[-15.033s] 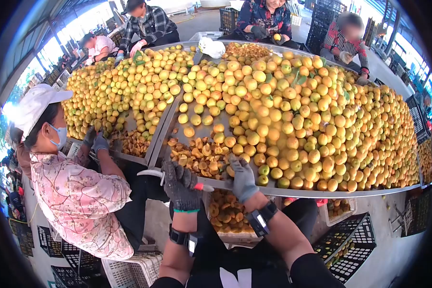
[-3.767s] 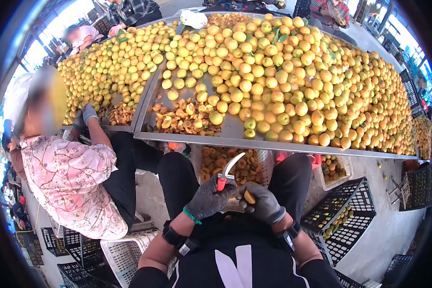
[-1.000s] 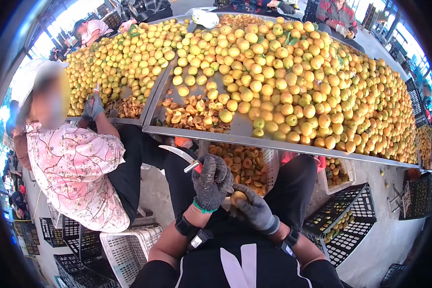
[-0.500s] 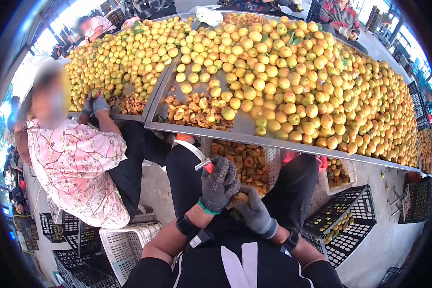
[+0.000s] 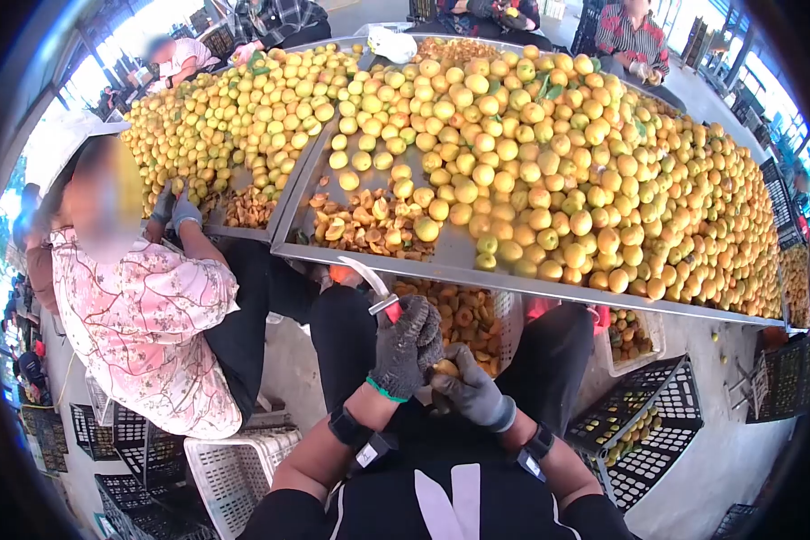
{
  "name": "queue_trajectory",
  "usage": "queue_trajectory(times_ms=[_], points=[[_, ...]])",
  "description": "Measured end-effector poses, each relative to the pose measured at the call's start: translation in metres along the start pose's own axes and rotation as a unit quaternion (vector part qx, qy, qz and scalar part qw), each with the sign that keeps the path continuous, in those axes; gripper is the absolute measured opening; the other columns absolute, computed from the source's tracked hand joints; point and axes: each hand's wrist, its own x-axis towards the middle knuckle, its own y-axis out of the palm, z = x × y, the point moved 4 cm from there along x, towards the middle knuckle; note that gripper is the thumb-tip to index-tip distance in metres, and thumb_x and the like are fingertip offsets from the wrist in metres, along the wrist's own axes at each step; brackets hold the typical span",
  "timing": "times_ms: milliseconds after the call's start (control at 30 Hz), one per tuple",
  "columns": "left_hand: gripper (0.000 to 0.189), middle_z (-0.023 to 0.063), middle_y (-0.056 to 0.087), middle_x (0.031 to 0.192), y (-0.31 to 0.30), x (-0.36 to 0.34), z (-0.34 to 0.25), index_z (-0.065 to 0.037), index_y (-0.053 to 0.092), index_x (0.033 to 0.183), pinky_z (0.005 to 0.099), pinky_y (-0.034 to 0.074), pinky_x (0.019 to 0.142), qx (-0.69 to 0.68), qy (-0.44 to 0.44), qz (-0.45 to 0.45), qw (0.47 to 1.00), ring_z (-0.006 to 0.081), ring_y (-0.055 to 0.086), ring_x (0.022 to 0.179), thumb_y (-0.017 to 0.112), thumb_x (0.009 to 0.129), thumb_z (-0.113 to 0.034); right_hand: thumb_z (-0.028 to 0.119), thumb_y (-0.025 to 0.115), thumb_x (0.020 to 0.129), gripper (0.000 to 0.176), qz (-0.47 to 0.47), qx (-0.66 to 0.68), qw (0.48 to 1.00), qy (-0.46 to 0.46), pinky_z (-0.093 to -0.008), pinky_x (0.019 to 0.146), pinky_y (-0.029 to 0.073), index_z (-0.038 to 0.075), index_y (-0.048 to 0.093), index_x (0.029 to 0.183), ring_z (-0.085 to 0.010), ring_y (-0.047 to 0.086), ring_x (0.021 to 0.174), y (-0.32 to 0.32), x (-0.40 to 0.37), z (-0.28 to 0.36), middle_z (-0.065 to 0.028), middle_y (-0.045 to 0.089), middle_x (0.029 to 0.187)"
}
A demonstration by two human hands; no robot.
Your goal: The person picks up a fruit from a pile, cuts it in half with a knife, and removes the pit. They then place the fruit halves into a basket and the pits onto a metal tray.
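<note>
Fingers of my right hand (image 5: 475, 393) pinch the fruit (image 5: 445, 367), just right of my left hand (image 5: 405, 349), closed round the knife (image 5: 392, 310).

We're in an open-sided shed here, bright daylight pouring in at the left and right edges and bleaching the view outside. Dark posts and roof beams rise at the upper left, more posts at the upper right. The floor (image 5: 684, 477) is pale grey and hard, running away behind the long metal-rimmed worktop (image 5: 531, 286). Down at the lower right, a black slatted crate (image 5: 684, 396) lies tilted, and a metal-legged stand (image 5: 740, 385) sits near the right edge. Over to the lower left, a white perforated basket (image 5: 229, 481) stands beside dark crates (image 5: 135, 445). More dark crates are stacked beyond the far side.
</note>
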Motion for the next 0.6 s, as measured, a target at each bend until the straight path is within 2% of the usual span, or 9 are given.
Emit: queue_trajectory(times_ms=[133, 200, 267, 300, 333, 400, 467, 500, 600], points=[[0.010, -0.0002, 0.052, 0.069, -0.001, 0.020, -0.019, -0.013, 0.055, 0.092, 0.0216, 0.032, 0.035, -0.093, 0.006, 0.045, 0.995, 0.0092, 0.043, 0.044, 0.060, 0.093, -0.022, 0.017, 0.057, 0.095, 0.020, 0.030, 0.038, 0.999, -0.022, -0.0199, 0.051, 0.037, 0.010, 0.043, 0.108, -0.0057, 0.044, 0.057, -0.001, 0.028, 0.007, 0.0007, 0.049, 0.079], [0.010, -0.0001, 0.051, 0.068, 0.009, 0.028, -0.031, -0.013, 0.054, 0.091, 0.0218, 0.031, 0.035, -0.064, 0.027, 0.040, 0.997, 0.0098, 0.043, 0.045, 0.061, 0.093, -0.020, 0.021, 0.061, 0.094, 0.025, 0.003, 0.085, 0.996, -0.041, -0.0198, 0.045, 0.032, 0.010, 0.045, 0.110, -0.0050, 0.041, 0.051, -0.001, 0.049, 0.002, 0.0020, 0.047, 0.074], [0.018, -0.0016, 0.040, 0.062, 0.015, 0.035, -0.045, -0.013, 0.048, 0.084, 0.0222, 0.028, 0.036, 0.036, 0.068, -0.070, 0.995, 0.0093, 0.034, 0.042, 0.058, 0.094, -0.025, 0.021, 0.064, 0.092, 0.022, -0.018, 0.101, 0.994, -0.027, -0.0195, 0.050, 0.038, 0.010, 0.049, 0.103, -0.0048, 0.046, 0.058, 0.000, 0.065, 0.006, 0.0026, 0.050, 0.077], [0.018, -0.0023, 0.039, 0.062, 0.009, 0.043, -0.048, -0.013, 0.049, 0.084, 0.0224, 0.027, 0.036, -0.002, 0.085, -0.074, 0.994, 0.0091, 0.033, 0.042, 0.058, 0.094, -0.025, 0.021, 0.065, 0.091, 0.020, -0.040, 0.096, 0.994, -0.044, -0.0198, 0.055, 0.041, 0.010, 0.051, 0.101, -0.0050, 0.049, 0.064, 0.000, 0.077, 0.007, 0.0028, 0.052, 0.080], [0.018, -0.0023, 0.039, 0.062, -0.002, 0.052, -0.050, -0.013, 0.049, 0.084, 0.0224, 0.027, 0.036, -0.003, 0.086, -0.071, 0.994, 0.0091, 0.033, 0.042, 0.058, 0.094, -0.025, 0.020, 0.065, 0.091, 0.019, -0.062, 0.092, 0.992, -0.061, -0.0200, 0.060, 0.044, 0.009, 0.052, 0.099, -0.0051, 0.052, 0.070, 0.000, 0.088, 0.009, 0.0031, 0.054, 0.083], [0.013, -0.0029, 0.042, 0.063, -0.018, 0.069, -0.063, -0.015, 0.052, 0.087, 0.0235, 0.030, 0.036, -0.127, 0.152, -0.017, 0.980, 0.0097, 0.035, 0.042, 0.062, 0.092, -0.020, 0.018, 0.062, 0.093, 0.012, -0.059, 0.130, 0.989, -0.048, -0.0203, 0.058, 0.041, 0.009, 0.054, 0.095, -0.0052, 0.050, 0.066, 0.003, 0.107, 0.014, 0.0027, 0.054, 0.080], [0.016, -0.0035, 0.038, 0.061, -0.028, 0.079, -0.077, -0.014, 0.051, 0.084, 0.0247, 0.029, 0.036, -0.124, 0.165, -0.028, 0.978, 0.0097, 0.032, 0.041, 0.060, 0.093, -0.024, 0.019, 0.062, 0.093, 0.017, -0.094, 0.045, 0.992, -0.071, -0.0219, 0.064, 0.046, 0.007, 0.058, 0.105, -0.0084, 0.057, 0.073, -0.001, 0.128, 0.015, 0.0007, 0.059, 0.086], [0.018, -0.0033, 0.038, 0.061, -0.032, 0.083, -0.084, -0.014, 0.051, 0.083, 0.0250, 0.028, 0.036, -0.122, 0.179, -0.012, 0.976, 0.0096, 0.032, 0.041, 0.059, 0.094, -0.026, 0.024, 0.062, 0.094, 0.015, -0.094, 0.085, 0.990, -0.054, -0.0206, 0.066, 0.048, 0.009, 0.060, 0.094, -0.0056, 0.055, 0.076, 0.004, 0.133, 0.026, 0.0023, 0.060, 0.088], [0.023, -0.0026, 0.038, 0.060, -0.043, 0.095, -0.097, -0.012, 0.050, 0.081, 0.0260, 0.026, 0.035, -0.122, 0.186, -0.004, 0.975, 0.0097, 0.033, 0.040, 0.056, 0.095, -0.030, 0.027, 0.058, 0.096, 0.021, -0.136, 0.033, 0.990, -0.011, -0.0242, 0.063, 0.050, 0.008, 0.060, 0.103, -0.0094, 0.058, 0.073, -0.028, 0.171, 0.000, 0.0005, 0.062, 0.088]])
